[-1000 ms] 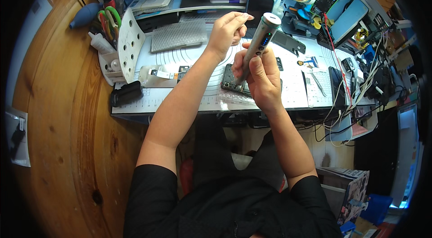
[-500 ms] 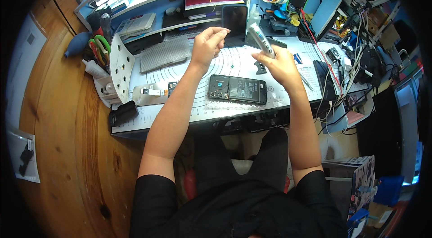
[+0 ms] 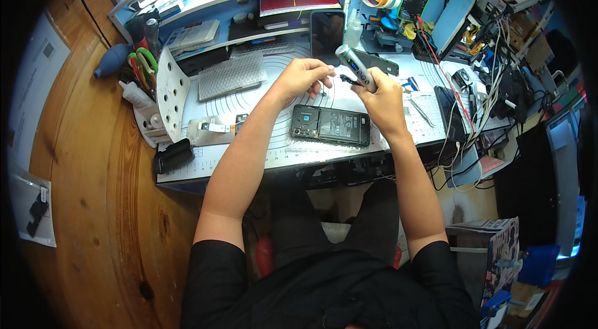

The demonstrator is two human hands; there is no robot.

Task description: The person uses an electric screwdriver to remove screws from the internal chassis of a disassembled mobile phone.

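White mat [image 3: 277, 158]: bubble-wrapped packet [image 3: 230, 78], clear plastic [image 3: 309, 144] under phone [image 3: 330, 125].

On pen-shaped tool [image 3: 357, 69]: smooth, metal-look, satin w/ slight shine. On opened phone [image 3: 330, 125]: mostly matt, plas.-look. Along its lower edge: crinkly clr plas. sheet [image 3: 311, 145], shiny in spots. On worktop [image 3: 277, 153]: smooth surf. w/ low sheen. On upright phone [image 3: 327, 33] at bk: glossy, glass-look front. On tweezers [image 3: 422, 114]: bright, smooth, metal-look. On flat packet [image 3: 232, 77]: dimpled, semi-clr bubble wrap. On perforated holder [image 3: 172, 87]: smooth, plas.-look. On bulb blower [image 3: 112, 60]: matt, rubber-look. At L: wood boards [image 3: 99, 142] w/ grain & knots, satin sheen. On sleeves [image 3: 215, 267]: matt blk cloth.
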